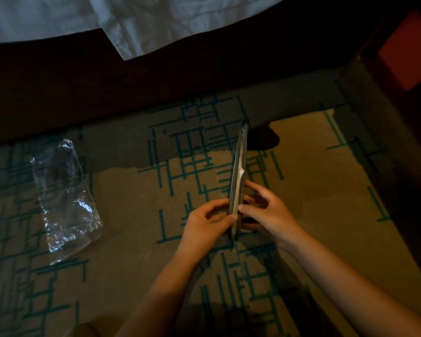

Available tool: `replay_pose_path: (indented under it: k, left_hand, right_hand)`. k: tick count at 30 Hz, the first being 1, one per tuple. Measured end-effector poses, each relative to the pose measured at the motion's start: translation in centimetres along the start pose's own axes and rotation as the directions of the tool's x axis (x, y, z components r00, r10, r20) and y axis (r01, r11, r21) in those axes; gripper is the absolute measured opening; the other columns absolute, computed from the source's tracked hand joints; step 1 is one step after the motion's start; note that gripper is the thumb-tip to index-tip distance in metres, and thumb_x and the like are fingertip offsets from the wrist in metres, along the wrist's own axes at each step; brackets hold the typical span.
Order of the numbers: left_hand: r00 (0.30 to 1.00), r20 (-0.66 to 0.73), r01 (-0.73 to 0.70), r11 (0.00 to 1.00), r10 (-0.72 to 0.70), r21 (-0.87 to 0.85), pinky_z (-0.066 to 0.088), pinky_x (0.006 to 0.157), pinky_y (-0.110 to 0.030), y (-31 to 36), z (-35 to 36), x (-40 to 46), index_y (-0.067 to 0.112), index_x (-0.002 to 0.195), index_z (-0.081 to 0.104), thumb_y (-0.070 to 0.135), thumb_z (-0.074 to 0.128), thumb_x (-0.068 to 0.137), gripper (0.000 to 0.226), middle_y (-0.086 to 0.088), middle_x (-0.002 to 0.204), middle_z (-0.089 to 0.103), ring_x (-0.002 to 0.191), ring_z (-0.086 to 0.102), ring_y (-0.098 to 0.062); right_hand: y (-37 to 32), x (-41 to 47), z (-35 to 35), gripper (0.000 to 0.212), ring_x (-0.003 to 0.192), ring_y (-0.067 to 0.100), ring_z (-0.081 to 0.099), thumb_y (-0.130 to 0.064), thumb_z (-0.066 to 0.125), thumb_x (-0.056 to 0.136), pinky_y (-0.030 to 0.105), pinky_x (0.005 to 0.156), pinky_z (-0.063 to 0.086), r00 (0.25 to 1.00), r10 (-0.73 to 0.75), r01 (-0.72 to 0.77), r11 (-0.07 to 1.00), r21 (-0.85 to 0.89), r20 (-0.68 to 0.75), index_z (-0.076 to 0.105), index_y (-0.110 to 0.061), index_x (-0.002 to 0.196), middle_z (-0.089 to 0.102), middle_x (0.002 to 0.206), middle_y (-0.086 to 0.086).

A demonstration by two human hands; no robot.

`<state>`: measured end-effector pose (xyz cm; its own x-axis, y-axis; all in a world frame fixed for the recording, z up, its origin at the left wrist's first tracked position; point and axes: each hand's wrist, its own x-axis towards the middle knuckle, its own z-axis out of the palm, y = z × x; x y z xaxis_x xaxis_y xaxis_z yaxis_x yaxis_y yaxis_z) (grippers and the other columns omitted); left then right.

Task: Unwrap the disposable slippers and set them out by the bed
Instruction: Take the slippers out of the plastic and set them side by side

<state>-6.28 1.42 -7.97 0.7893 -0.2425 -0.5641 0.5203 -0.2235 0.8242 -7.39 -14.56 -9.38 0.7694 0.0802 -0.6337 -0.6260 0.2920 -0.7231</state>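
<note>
A flat pair of disposable slippers (239,166) stands on edge above the carpet, pressed together, pale inside and grey outside. My left hand (208,221) grips the near end from the left. From the right, my right hand (265,210) pinches the same end, thumb on the edge. Left of the hands, a clear plastic wrapper (66,198) lies crumpled and empty on the carpet. The bed (107,88) runs across the top, its dark base in shadow under a white sheet (156,23).
The carpet (131,239) is tan with teal line patterns. A dark wooden piece of furniture with a reddish panel (408,49) stands at the upper right. A dark bed leg shadow (263,137) falls just past the slippers' far tip.
</note>
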Motion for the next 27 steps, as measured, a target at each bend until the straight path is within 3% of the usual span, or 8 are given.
replay_pose_path:
  k: [4, 6, 9, 13, 15, 19, 23, 27]
  left_hand:
    - [0.996, -0.037, 0.075, 0.994, -0.078, -0.076, 0.057, 0.071, -0.023, -0.9, -0.4, -0.1, 0.027, 0.108, 0.066, 0.012, 0.062, 0.083, 0.03, 0.01, 0.09, 0.073, 0.079, 0.069, -0.004]
    - [0.984, -0.104, 0.122, 0.977, -0.142, -0.174, 0.057, 0.076, -0.03, -1.9, -0.7, 0.3, 0.02, 0.112, 0.066, 0.014, 0.061, 0.084, 0.029, 0.004, 0.093, 0.073, 0.084, 0.068, -0.012]
    - [0.939, -0.244, 0.139, 0.916, -0.243, -0.376, 0.057, 0.063, -0.019, -3.0, -0.9, 0.8, 0.014, 0.111, 0.062, 0.012, 0.059, 0.085, 0.026, 0.001, 0.093, 0.068, 0.081, 0.064, -0.012]
    - [0.89, -0.312, 0.165, 0.873, -0.332, -0.458, 0.052, 0.081, -0.03, -4.0, -1.0, 1.0, 0.01, 0.108, 0.06, 0.007, 0.056, 0.087, 0.022, -0.004, 0.092, 0.064, 0.083, 0.061, -0.014]
    - [0.886, -0.304, 0.189, 0.871, -0.35, -0.453, 0.052, 0.081, -0.03, -4.3, -0.6, 1.1, 0.01, 0.113, 0.057, 0.006, 0.057, 0.086, 0.027, -0.003, 0.089, 0.063, 0.081, 0.06, -0.014]
    - [0.914, -0.154, 0.298, 0.878, -0.376, -0.376, 0.056, 0.062, -0.021, -4.6, 1.3, 1.0, 0.008, 0.11, 0.061, 0.01, 0.059, 0.085, 0.024, -0.004, 0.087, 0.065, 0.079, 0.061, -0.013]
    - [0.941, -0.241, 0.2, 0.964, -0.239, -0.177, 0.049, 0.073, -0.029, -3.3, 2.4, 0.7, 0.023, 0.091, 0.066, 0.031, 0.056, 0.087, 0.014, 0.001, 0.084, 0.062, 0.082, 0.058, -0.013]
    - [0.976, 0.035, 0.216, 0.932, -0.215, -0.29, 0.054, 0.075, -0.031, -1.2, 1.8, 0.0, 0.022, 0.096, 0.06, 0.02, 0.055, 0.088, 0.009, 0.002, 0.091, 0.068, 0.086, 0.064, -0.015]
  right_hand:
    - [-0.9, -0.5, -1.0, 0.055, 0.094, 0.018, 0.066, -0.009, 0.065, 0.082, 0.025, 0.064, 0.057, 1.0, 0.023, -0.02, 0.993, -0.118, 0.017, 0.043, -0.032, 0.127, 0.064, 0.108, 0.001]
    - [-1.1, -0.5, -1.9, 0.051, 0.089, 0.019, 0.067, -0.008, 0.062, 0.085, 0.029, 0.067, 0.058, 0.996, 0.02, -0.034, 0.988, -0.151, -0.088, 0.046, -0.024, 0.13, 0.067, 0.101, 0.001]
    - [-1.0, -0.9, -3.6, 0.039, 0.082, 0.018, 0.064, -0.008, 0.06, 0.085, 0.03, 0.065, 0.057, 0.952, -0.005, -0.048, 0.985, -0.168, -0.305, 0.056, -0.012, 0.124, 0.064, 0.09, -0.001]
    - [-1.3, -2.3, -5.9, 0.022, 0.077, 0.015, 0.06, -0.006, 0.059, 0.087, 0.031, 0.064, 0.053, 0.908, 0.01, -0.063, 0.992, -0.114, -0.418, 0.061, -0.01, 0.108, 0.062, 0.086, 0.001]
    - [-1.5, -2.9, -6.6, 0.013, 0.075, 0.014, 0.059, -0.004, 0.058, 0.087, 0.029, 0.061, 0.051, 0.888, 0.002, -0.047, 0.995, -0.086, -0.46, 0.062, -0.014, 0.094, 0.061, 0.085, 0.001]
    - [-1.6, -3.9, -6.7, 0.024, 0.077, 0.013, 0.057, -0.001, 0.055, 0.088, 0.029, 0.062, 0.049, 0.882, -0.02, 0.017, 1.0, -0.01, -0.47, 0.058, -0.023, 0.08, 0.059, 0.083, -0.001]
    - [-2.1, -4.3, -5.2, 0.028, 0.075, 0.015, 0.059, 0.0, 0.054, 0.087, 0.031, 0.062, 0.049, 0.907, -0.054, 0.069, 0.997, 0.021, -0.418, 0.057, -0.026, 0.076, 0.061, 0.081, 0.0]
    - [-2.2, -4.2, -3.1, 0.03, 0.079, 0.019, 0.062, 0.002, 0.052, 0.088, 0.032, 0.065, 0.053, 0.951, -0.114, 0.114, 0.993, -0.017, -0.288, 0.062, -0.026, 0.08, 0.066, 0.084, 0.001]
